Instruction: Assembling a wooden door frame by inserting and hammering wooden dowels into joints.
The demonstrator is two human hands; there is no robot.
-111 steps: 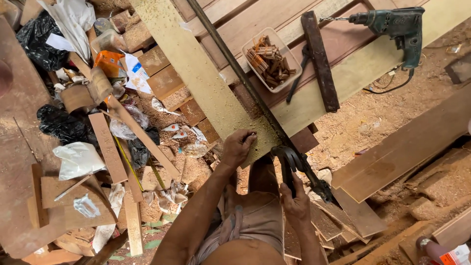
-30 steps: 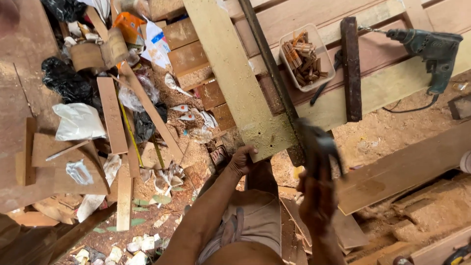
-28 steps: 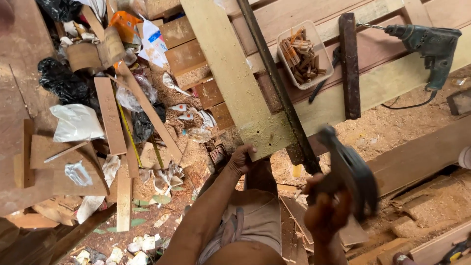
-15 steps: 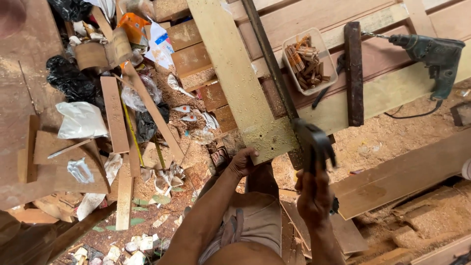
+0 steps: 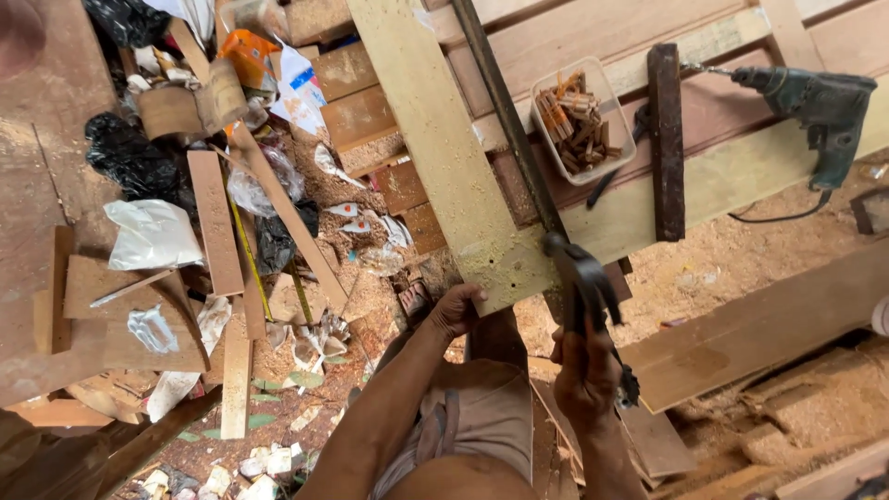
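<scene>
Even warm daylight, soft shadows, no glare, slight motion blur on hammer (image 5: pixel 582 278), bg sharp, edges stretched.

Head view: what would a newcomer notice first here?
At centre, the right hand holds a hammer against the corner of a pale plank, while the left hand steadies that plank's end. At upper right, a green drill lies on the boards beside a tray of wooden pegs.

Pale yellow plank (image 5: pixel 435 139); green drill (image 5: pixel 815 102); black hammer (image 5: pixel 579 273).
</scene>
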